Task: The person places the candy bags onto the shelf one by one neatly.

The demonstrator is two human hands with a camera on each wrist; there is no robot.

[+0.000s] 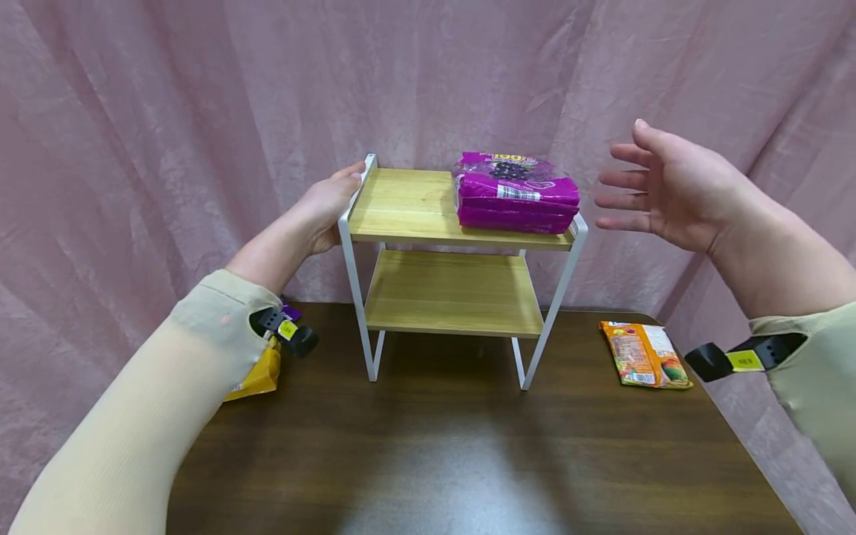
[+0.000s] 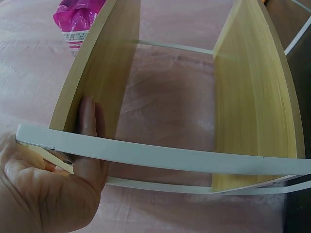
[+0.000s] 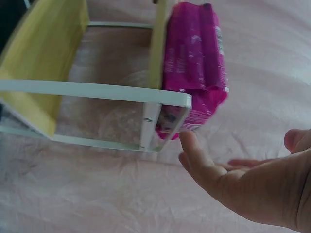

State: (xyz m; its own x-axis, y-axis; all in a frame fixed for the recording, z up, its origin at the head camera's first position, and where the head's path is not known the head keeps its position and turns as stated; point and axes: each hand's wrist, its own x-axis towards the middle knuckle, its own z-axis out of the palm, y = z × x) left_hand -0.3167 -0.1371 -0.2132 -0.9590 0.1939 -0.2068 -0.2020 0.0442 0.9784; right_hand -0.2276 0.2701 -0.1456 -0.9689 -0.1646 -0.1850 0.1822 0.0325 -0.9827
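Observation:
A two-tier rack with pale wood boards and a white frame (image 1: pixel 354 275) is at the back of the table. My left hand (image 1: pixel 324 208) grips its upper left end, with the thumb (image 2: pixel 87 116) under the top board (image 2: pixel 104 73) and the other fingers over the white side rail. On the right end of that board lies a bulky magenta-purple plastic pack (image 1: pixel 518 200) with a dark berry picture and a barcode. To the right of the pack, my right hand (image 1: pixel 682 186) is held up, fingers extended, holding nothing. In the right wrist view its fingertips come close beside the rack's corner.
An orange snack packet (image 1: pixel 645 355) lies on the dark brown table (image 1: pixel 428 461) at the right, close to its edge. Behind my left forearm, a yellow packet (image 1: pixel 261 371) and a bit of purple wrapping (image 1: pixel 290 312) show partly. Pink curtains (image 1: pixel 428 74) hang behind.

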